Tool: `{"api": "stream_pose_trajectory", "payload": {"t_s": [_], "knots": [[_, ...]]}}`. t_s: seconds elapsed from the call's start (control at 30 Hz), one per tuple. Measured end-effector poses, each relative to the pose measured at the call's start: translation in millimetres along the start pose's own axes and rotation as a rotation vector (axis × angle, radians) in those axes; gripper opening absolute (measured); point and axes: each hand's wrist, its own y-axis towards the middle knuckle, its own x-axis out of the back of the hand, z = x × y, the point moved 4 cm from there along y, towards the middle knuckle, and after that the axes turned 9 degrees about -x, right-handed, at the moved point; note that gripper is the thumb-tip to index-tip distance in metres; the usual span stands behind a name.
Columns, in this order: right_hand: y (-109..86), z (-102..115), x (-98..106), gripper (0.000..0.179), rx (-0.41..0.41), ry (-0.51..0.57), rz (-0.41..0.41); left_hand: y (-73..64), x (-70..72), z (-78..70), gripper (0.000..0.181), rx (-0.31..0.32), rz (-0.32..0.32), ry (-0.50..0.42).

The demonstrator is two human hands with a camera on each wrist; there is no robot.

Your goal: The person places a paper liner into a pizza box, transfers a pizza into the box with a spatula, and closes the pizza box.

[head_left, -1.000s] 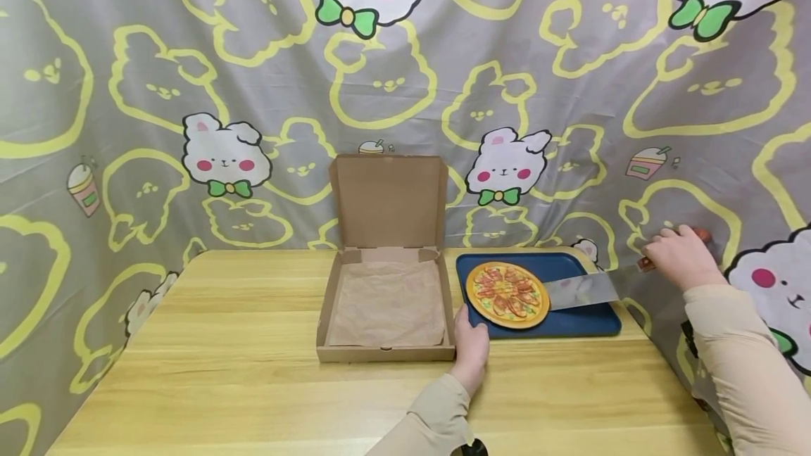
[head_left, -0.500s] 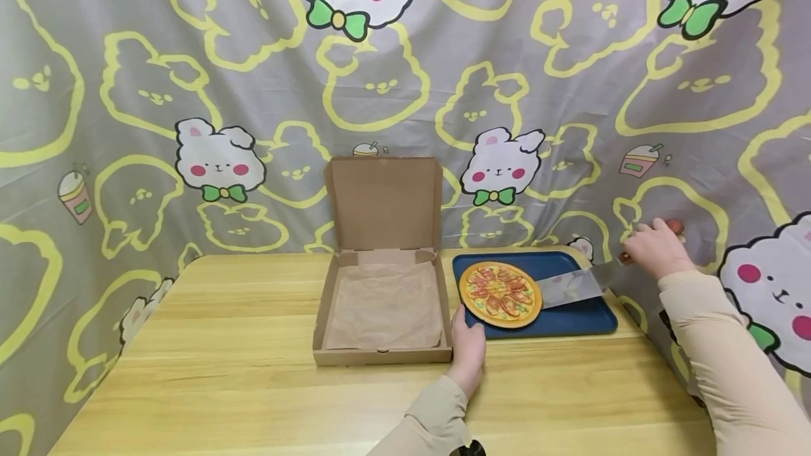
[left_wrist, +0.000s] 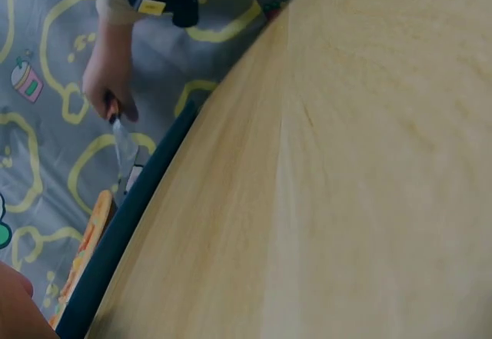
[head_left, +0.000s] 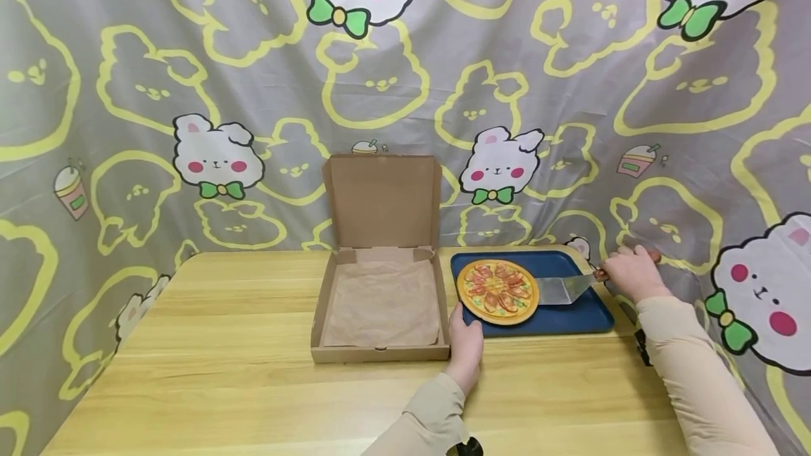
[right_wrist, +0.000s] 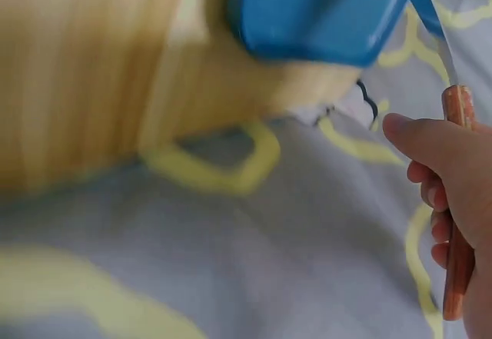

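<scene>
My left hand (head_left: 465, 350) holds the near left corner of a blue tray (head_left: 573, 319); some of its fingers are hidden. On the tray's left part lies a round pizza (head_left: 497, 292) with a pale orange crust. With my right hand (head_left: 633, 273) I grip the wooden handle of a metal spatula (head_left: 557, 290), seen closely in the right wrist view with fingers curled round the handle (right_wrist: 459, 277). The blade points left and meets the pizza's right edge; how far its tip reaches beneath cannot be seen. In the left wrist view the spatula (left_wrist: 124, 151) slants down to the pizza (left_wrist: 88, 243).
Left of the tray stands a cardboard pizza box (head_left: 380, 355), lid (head_left: 385, 203) raised, lined with brown paper (head_left: 383, 305). The wooden table (head_left: 253, 329) ends at a grey patterned curtain (head_left: 393, 139) behind and to the sides.
My right hand has moved left and lower, bringing the spatula's handle down toward the tray. Less of the blade shows beside the pizza. My left hand keeps its place at the tray corner.
</scene>
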Motion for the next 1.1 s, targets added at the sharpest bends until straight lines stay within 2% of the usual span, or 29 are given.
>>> {"api": "stream_pose_trajectory", "payload": {"t_s": [0.37, 0.63, 0.73, 1.1], "knots": [[4.7, 36, -23, 0.014, -0.047, 0.071, -0.039, -2.2, 0.3, 0.2, 0.061, 0.009, -0.007, 0.002], [10.9, 55, -34, 0.011, -0.113, 0.127, 0.041, -2.8, -0.3, -1.1, 0.061, 0.009, -0.006, -0.001], [10.4, 59, -36, 0.01, -0.126, 0.137, 0.052, -3.3, -0.7, -0.6, 0.061, 0.01, -0.006, -0.004], [7.7, 60, -38, 0.01, -0.133, 0.154, 0.01, -1.9, -0.4, 0.0, 0.061, 0.003, -0.004, -0.008]]}}
